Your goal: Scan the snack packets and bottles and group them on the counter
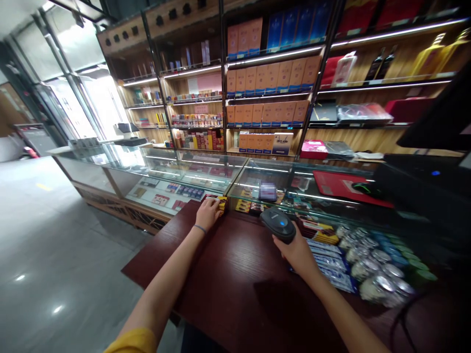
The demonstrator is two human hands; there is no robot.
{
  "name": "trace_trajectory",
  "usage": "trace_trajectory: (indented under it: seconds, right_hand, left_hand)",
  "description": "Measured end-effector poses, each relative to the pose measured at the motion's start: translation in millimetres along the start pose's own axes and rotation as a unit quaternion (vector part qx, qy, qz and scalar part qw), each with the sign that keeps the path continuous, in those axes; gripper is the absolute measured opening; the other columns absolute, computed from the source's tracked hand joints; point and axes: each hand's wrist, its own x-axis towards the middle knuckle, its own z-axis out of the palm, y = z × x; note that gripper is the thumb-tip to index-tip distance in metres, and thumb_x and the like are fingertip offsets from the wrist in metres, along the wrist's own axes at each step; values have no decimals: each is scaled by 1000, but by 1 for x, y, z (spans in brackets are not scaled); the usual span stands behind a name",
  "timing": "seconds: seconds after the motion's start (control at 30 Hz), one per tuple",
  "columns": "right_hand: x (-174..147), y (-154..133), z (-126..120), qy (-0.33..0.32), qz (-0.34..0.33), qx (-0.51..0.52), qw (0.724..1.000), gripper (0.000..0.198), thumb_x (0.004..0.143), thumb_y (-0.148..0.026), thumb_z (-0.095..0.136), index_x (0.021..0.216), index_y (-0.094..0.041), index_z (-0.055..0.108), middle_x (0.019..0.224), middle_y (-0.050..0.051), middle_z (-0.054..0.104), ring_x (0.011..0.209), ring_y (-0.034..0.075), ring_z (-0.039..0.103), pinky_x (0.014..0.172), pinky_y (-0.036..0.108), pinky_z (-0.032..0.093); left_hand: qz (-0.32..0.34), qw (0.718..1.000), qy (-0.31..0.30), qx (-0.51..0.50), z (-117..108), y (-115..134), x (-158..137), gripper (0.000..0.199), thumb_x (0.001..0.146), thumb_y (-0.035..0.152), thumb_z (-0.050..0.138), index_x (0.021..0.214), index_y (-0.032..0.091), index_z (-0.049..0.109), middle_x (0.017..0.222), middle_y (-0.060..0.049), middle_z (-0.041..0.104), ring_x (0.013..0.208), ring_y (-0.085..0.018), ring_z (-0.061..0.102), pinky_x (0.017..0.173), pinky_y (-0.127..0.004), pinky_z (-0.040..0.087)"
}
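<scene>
Barcode scanner (278, 224), just right of the frame's centre, held in my right hand (300, 251). My fingers there are wrapped round its handle, which descends toward the lower right; the head's long axis runs obliquely, its nose to the upper left and its top, with 1 blue light, facing up. My left hand (208, 214), left of centre, rests on a small yellow-and-red pack (222, 204) at the far edge of the dark worktop (235, 264). The pack's long axis lies roughly across the frame, partly hidden; I cannot tell whether those fingers grip it or only touch it.

Containers: the glass display case (253, 168) across mid-frame holds small boxes and packets; 1 pixelated object (268, 191) shows above the scanner. At lower right, clear jars (373, 287) with shiny tops show pale contents, beside blue-and-white packets (333, 267). Wall shelving (224, 73) at the top bears orange boxes (270, 77) in rows, with 2 dark bottles (385, 63) at upper right.
</scene>
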Motion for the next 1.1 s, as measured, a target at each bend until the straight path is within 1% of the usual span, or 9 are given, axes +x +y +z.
trace_trajectory:
  seconds: [0.17, 0.3, 0.47, 0.53, 0.63, 0.7, 0.8, 0.9, 1.1]
  right_hand:
    - [1, 2, 0, 4, -4, 2, 1000, 38, 80, -42, 61, 112, -23, 49, 70, 0, 67, 56, 21, 65, 51, 28, 45]
    - [2, 1, -5, 4, -4, 0, 1000, 39, 82, -43, 61, 113, -23, 49, 72, 1, 69, 61, 22, 68, 53, 28, 47]
    - [10, -5, -26, 32, -17, -12, 999, 42, 79, -42, 63, 115, -23, 53, 88, 6, 73, 83, 26, 71, 65, 33, 53]
    - [14, -8, -40, 41, -19, -22, 999, 42, 78, -41, 64, 115, -22, 56, 82, 5, 72, 77, 26, 71, 63, 34, 52]
    - [15, -13, -68, 27, 26, -36, 999, 45, 78, -40, 63, 119, -21, 57, 57, -3, 62, 46, 20, 59, 48, 31, 45]
    - [14, -16, -88, 16, 59, -40, 997, 43, 80, -40, 62, 118, -22, 57, 51, -6, 57, 36, 17, 51, 42, 29, 40]
    - [9, -18, -118, 19, 71, -29, 997, 36, 79, -36, 63, 112, -22, 60, 50, -6, 56, 34, 16, 48, 38, 27, 38]
    - [3, -15, -145, 52, 90, -16, 994, 34, 77, -33, 64, 110, -22, 61, 49, -6, 55, 33, 15, 47, 35, 26, 35]
    - [-9, 2, -190, 92, 107, 17, 990, 21, 77, -33, 65, 94, -25, 55, 46, -8, 50, 34, 14, 44, 36, 25, 35]
  left_hand:
    - [-3, 1000, -14, -4, 0, 0, 2, 43, 84, 27, 67, 127, 24, 63, 122, -12, 59, 116, -29, 51, 106, -42, 42]
    - [3, 1000, -11, 13, -1, 2, 0, 49, 85, 28, 66, 133, 25, 59, 125, -11, 59, 118, -29, 51, 108, -43, 41]
    - [19, 999, 28, -9, -1, 16, -2, 51, 85, 31, 68, 135, 27, 59, 134, -14, 55, 126, -34, 49, 112, -50, 37]
    - [35, 998, 38, -36, 2, 29, -1, 49, 87, 32, 65, 136, 27, 59, 136, -14, 55, 128, -34, 49, 113, -50, 36]
    - [51, 994, 51, -79, 10, 54, 1, 45, 91, 34, 60, 135, 27, 60, 135, -14, 56, 129, -33, 49, 113, -50, 37]
    - [60, 991, 57, -104, 16, 76, 5, 42, 92, 34, 59, 134, 26, 61, 134, -14, 57, 128, -33, 50, 113, -49, 38]
    - [84, 985, 51, -138, 26, 113, 11, 41, 92, 33, 58, 133, 26, 62, 132, -14, 58, 127, -32, 50, 113, -49, 38]
    - [107, 979, 33, -171, 38, 152, 19, 40, 92, 29, 58, 132, 27, 62, 131, -13, 58, 127, -32, 51, 113, -49, 39]
    - [145, 959, -13, -242, 67, 229, 33, 40, 88, 20, 61, 127, 28, 64, 129, -11, 61, 124, -30, 54, 111, -48, 41]
